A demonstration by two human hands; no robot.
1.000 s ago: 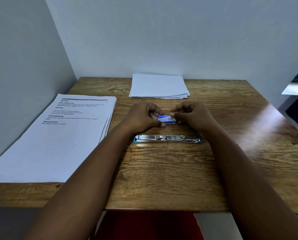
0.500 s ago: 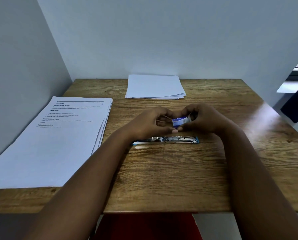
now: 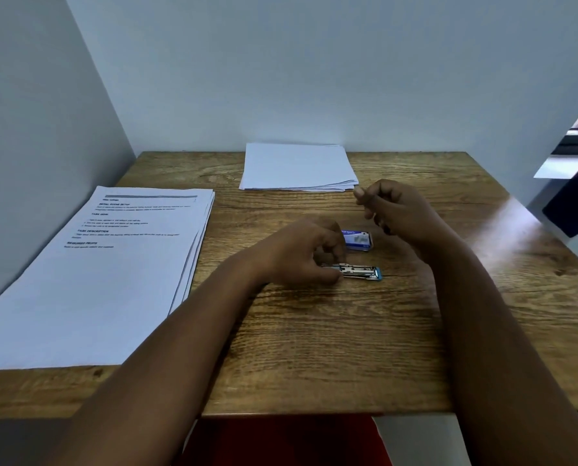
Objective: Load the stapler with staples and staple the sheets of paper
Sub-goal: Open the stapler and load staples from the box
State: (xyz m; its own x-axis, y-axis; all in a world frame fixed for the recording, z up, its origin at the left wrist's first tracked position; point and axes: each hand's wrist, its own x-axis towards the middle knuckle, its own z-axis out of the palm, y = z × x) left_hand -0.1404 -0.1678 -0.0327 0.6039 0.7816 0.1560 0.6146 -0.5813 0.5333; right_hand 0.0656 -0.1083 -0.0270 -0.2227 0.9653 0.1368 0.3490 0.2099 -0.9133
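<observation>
The stapler (image 3: 361, 272), metal with a blue end, lies opened flat on the wooden table (image 3: 314, 348). My left hand (image 3: 301, 253) grips its left end, covering that half. Just behind it lies the small blue and white staple box (image 3: 358, 240), with no hand on it. My right hand (image 3: 395, 210) is raised above the table to the right of the box, thumb and fingers pinched. A small pale bit shows at the pinch, seemingly a strip of staples. A stack of blank sheets (image 3: 297, 168) rests at the back.
A thick stack of printed sheets (image 3: 112, 270) covers the table's left side, reaching the front edge. Walls close off the left and the back. Bare wood lies in front of the stapler and to the right.
Both hands held the staple box before. Now the box lies on the table, my left hand has dropped onto the stapler, and my right hand has lifted away pinched.
</observation>
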